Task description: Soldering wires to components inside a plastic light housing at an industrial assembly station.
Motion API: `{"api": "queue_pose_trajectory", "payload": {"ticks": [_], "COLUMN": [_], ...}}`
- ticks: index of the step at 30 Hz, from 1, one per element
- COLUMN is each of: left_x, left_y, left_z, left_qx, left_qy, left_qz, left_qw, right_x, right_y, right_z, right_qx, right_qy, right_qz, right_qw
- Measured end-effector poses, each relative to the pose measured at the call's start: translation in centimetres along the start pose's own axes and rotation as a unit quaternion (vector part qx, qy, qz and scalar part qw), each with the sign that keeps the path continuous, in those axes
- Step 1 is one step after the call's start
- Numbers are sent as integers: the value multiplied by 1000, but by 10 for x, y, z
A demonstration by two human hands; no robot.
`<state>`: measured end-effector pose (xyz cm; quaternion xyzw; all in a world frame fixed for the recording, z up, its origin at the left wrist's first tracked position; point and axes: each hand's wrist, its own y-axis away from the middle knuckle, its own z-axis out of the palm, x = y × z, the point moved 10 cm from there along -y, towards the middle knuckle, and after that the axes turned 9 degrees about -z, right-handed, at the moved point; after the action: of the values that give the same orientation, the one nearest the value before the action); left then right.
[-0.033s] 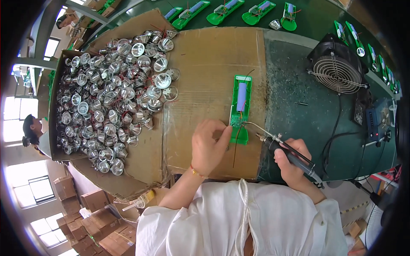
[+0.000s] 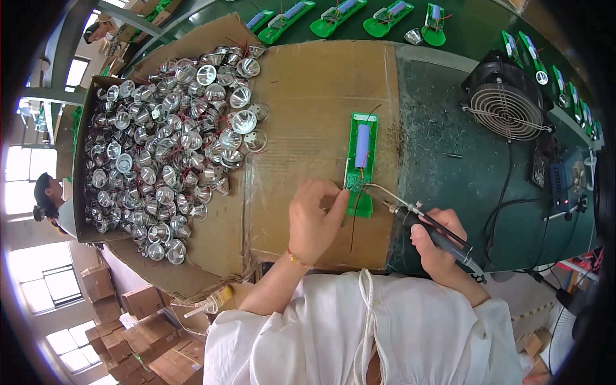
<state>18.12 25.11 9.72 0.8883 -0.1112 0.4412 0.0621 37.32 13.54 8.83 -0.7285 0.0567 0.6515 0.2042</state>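
Observation:
A green plastic housing (image 2: 360,205) lies lengthwise on the cardboard, with a purple cylindrical battery (image 2: 363,146), thin red and black wires and a small circuit board (image 2: 355,181) inside it. My left hand (image 2: 314,215) is at the housing's left edge beside the board, thumb and forefinger pinched together; what is between the fingertips is hidden. In my right hand (image 2: 441,240) is a soldering iron (image 2: 443,240), gripped like a pen to the right of the housing. From its front, a thin curved metal tube (image 2: 386,190) reaches over to the board.
A cardboard box (image 2: 81,160) heaped with shiny reflector cups (image 2: 170,138) stands at left. More green housings (image 2: 338,19) line the far and right sides. At right are a black fan with a wire guard (image 2: 507,112), a blue control box (image 2: 560,186) and dark cables.

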Motion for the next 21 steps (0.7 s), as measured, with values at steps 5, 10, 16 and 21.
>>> {"api": "queue_pose_trajectory", "payload": {"ticks": [5, 10, 16, 21], "left_x": [-4, 0, -1, -8], "left_y": [-3, -2, -4, -4], "left_z": [6, 5, 7, 5], "left_qx": [0, 16, 14, 15], "left_qy": [-10, -15, -19, 23], "left_qz": [-2, 23, 7, -32], "left_qw": [1000, 999, 1000, 999], "right_x": [-2, 0, 4, 2], "right_y": [-4, -6, -5, -2], "right_z": [8, 14, 14, 6], "right_qx": [-15, -19, -12, 14], "right_qy": [23, 14, 21, -4], "right_qz": [-25, -29, -17, -3], "right_qw": [999, 999, 1000, 1000]}}
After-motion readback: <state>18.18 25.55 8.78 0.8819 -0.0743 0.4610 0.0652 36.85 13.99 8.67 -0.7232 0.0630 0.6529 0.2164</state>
